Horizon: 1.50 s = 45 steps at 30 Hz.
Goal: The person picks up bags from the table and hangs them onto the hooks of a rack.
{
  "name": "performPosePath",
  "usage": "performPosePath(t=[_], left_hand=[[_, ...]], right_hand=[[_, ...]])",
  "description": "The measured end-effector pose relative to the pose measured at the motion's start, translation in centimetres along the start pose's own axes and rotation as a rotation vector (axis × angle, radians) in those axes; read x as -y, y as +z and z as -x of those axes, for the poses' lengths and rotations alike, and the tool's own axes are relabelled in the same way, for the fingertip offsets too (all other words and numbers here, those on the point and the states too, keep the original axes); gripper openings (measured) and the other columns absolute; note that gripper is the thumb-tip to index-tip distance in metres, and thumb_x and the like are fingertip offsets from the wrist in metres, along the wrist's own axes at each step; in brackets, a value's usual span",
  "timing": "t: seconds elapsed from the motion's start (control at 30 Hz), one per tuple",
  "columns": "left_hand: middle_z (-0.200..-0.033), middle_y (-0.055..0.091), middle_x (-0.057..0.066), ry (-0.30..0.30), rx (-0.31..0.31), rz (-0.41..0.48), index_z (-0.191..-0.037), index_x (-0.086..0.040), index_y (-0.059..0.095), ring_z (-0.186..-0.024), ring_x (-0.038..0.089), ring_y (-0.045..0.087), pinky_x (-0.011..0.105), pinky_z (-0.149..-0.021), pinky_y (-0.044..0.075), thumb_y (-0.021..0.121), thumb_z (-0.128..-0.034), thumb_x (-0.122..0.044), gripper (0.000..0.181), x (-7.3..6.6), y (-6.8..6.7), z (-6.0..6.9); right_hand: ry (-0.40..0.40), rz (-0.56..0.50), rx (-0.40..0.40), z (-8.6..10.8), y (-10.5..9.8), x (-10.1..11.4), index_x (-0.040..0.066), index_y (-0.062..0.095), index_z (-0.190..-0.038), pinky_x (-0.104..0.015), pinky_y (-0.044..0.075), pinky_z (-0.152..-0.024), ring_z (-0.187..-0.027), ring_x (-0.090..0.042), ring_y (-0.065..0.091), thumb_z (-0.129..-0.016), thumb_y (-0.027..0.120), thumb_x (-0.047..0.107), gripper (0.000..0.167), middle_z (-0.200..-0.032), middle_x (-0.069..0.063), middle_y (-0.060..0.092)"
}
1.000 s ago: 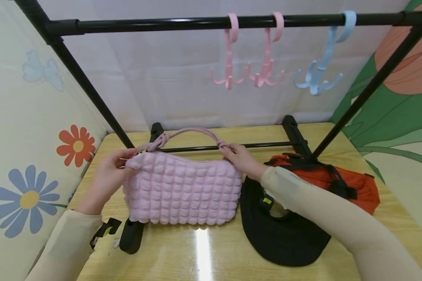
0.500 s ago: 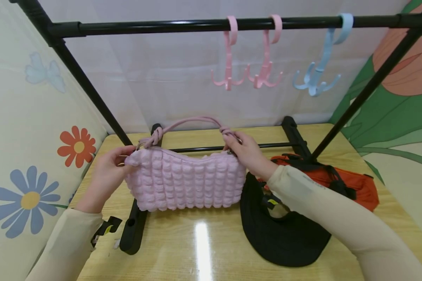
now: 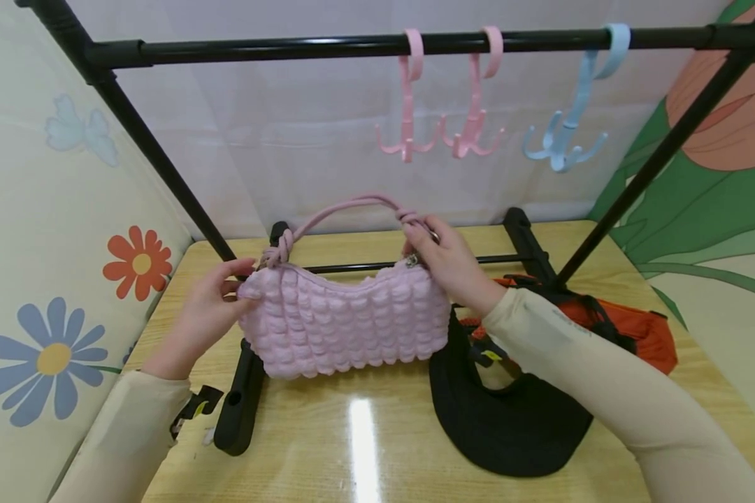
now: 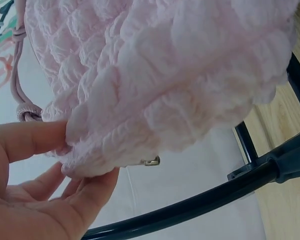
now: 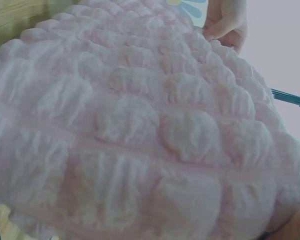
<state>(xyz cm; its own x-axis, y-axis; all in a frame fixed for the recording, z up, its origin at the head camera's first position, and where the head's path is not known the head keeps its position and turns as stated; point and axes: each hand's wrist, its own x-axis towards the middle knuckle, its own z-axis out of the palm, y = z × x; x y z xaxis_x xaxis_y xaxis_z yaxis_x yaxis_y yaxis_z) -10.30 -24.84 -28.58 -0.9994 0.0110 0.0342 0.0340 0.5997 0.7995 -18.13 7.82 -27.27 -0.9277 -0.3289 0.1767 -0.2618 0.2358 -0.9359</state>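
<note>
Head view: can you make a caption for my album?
Left hand and right hand hold a bumpy pink bag below three hooks on a black rail.

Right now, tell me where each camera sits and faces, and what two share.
Head: on the head, facing forward and down at the pink bag, black rack and hooks; left hand, right hand and sleeves show.
Left wrist: worn there, close on one end of the bag; part of the left hand shows.
Right wrist: worn there, looking along the bag toward the left hand; an edge of the right hand shows.
Head and right wrist share the bag and left hand.
</note>
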Motion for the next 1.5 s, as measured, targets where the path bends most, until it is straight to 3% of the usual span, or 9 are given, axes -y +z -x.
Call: performPosePath(t=[0.1, 0.33, 0.57, 0.7, 0.8, 1.0, 1.17, 1.33, 1.5], left_hand=[[-0.136, 0.045, 0.027, 0.012, 0.030, -0.011, -0.142, 0.007, 0.039, -0.116, 0.044, 0.051, 0.048, -0.088, 0.051, 0.059, -0.0907, 0.005, 0.055, 0.0, 0.2, -0.1], [-0.133, 0.047, 0.032, 0.082, 0.127, -0.042, -0.142, 0.010, 0.036, -0.111, 0.043, 0.052, 0.052, -0.089, 0.049, 0.060, -0.0884, 0.007, 0.059, 0.3, 0.7, -0.3], [-0.137, 0.044, 0.030, 0.032, 0.268, 0.005, -0.151, 0.001, 0.022, -0.118, 0.041, 0.048, 0.056, -0.094, 0.044, 0.057, -0.0973, -0.021, 0.068, 0.2, 0.8, 0.0], [-0.131, 0.051, 0.026, -0.011, 0.208, -0.032, -0.155, -0.007, 0.019, -0.115, 0.037, 0.051, 0.055, -0.093, 0.045, 0.059, -0.0966, -0.039, 0.078, -0.5, 1.2, -0.1], [-0.120, 0.059, 0.020, 0.002, 0.139, -0.082, -0.153, -0.010, 0.028, -0.106, 0.031, 0.057, 0.050, -0.088, 0.048, 0.063, -0.0937, -0.043, 0.076, -1.0, 1.8, -0.5], [-0.100, 0.066, 0.011, 0.103, 0.064, -0.202, -0.130, -0.006, 0.060, -0.087, 0.025, 0.058, 0.039, -0.072, 0.049, 0.065, -0.0945, -0.032, 0.045, -2.1, 2.3, -0.9], [-0.086, 0.059, 0.011, 0.231, -0.060, -0.305, -0.106, -0.002, 0.070, -0.079, 0.026, 0.047, 0.037, -0.065, 0.037, 0.064, -0.0925, -0.020, 0.023, -2.9, 2.5, -1.2], [-0.099, 0.057, 0.016, 0.244, -0.111, -0.226, -0.096, 0.001, 0.063, -0.088, 0.028, 0.046, 0.040, -0.072, 0.036, 0.062, -0.0922, -0.018, 0.019, -3.7, 2.3, -1.6], [-0.091, 0.063, 0.014, 0.215, -0.151, -0.135, -0.094, -0.001, 0.059, -0.083, 0.025, 0.051, 0.035, -0.069, 0.040, 0.061, -0.0949, -0.025, 0.025, -4.8, 2.0, -2.0]], right_hand=[[0.000, -0.020, -0.007, 0.0, 0.0, 0.3, -0.001, 0.053, -0.121, -0.031, 0.046, -0.075, -0.086, -0.023, 0.057, -0.105, 0.046, 0.029, 0.035, -0.094, -0.015, 0.061], [-0.004, -0.071, -0.007, 0.0, 0.0, 0.6, -0.002, 0.052, -0.125, -0.028, 0.048, -0.073, -0.085, -0.024, 0.059, -0.105, 0.045, 0.026, 0.035, -0.091, -0.015, 0.059], [-0.018, -0.101, 0.002, 0.1, 0.1, 0.7, -0.001, 0.051, -0.127, -0.027, 0.043, -0.066, -0.082, -0.024, 0.057, -0.105, 0.044, 0.025, 0.035, -0.088, -0.013, 0.059], [-0.015, -0.120, 0.003, 0.2, 0.1, 0.7, -0.001, 0.050, -0.129, -0.026, 0.041, -0.063, -0.079, -0.022, 0.055, -0.105, 0.044, 0.026, 0.036, -0.088, -0.012, 0.059], [-0.003, -0.142, 0.000, 0.2, 0.0, 0.7, 0.000, 0.049, -0.130, -0.025, 0.040, -0.061, -0.075, -0.019, 0.054, -0.105, 0.043, 0.025, 0.036, -0.087, -0.012, 0.058], [-0.011, -0.196, -0.012, 0.4, -0.2, 1.0, 0.003, 0.048, -0.131, -0.023, 0.038, -0.058, -0.073, -0.017, 0.053, -0.106, 0.042, 0.022, 0.032, -0.087, -0.011, 0.056], [-0.023, -0.212, -0.025, 0.5, -0.5, 1.2, 0.001, 0.048, -0.130, -0.023, 0.042, -0.062, -0.082, -0.019, 0.058, -0.106, 0.042, 0.020, 0.032, -0.089, -0.010, 0.056], [-0.041, -0.191, -0.043, 0.5, -1.0, 1.4, 0.000, 0.049, -0.126, -0.023, 0.040, -0.061, -0.082, -0.023, 0.057, -0.105, 0.043, 0.022, 0.031, -0.089, -0.011, 0.056], [-0.081, -0.148, -0.063, 0.6, -1.6, 1.7, 0.003, 0.051, -0.122, -0.024, 0.038, -0.062, -0.079, -0.022, 0.053, -0.105, 0.045, 0.027, 0.031, -0.090, -0.011, 0.056]])
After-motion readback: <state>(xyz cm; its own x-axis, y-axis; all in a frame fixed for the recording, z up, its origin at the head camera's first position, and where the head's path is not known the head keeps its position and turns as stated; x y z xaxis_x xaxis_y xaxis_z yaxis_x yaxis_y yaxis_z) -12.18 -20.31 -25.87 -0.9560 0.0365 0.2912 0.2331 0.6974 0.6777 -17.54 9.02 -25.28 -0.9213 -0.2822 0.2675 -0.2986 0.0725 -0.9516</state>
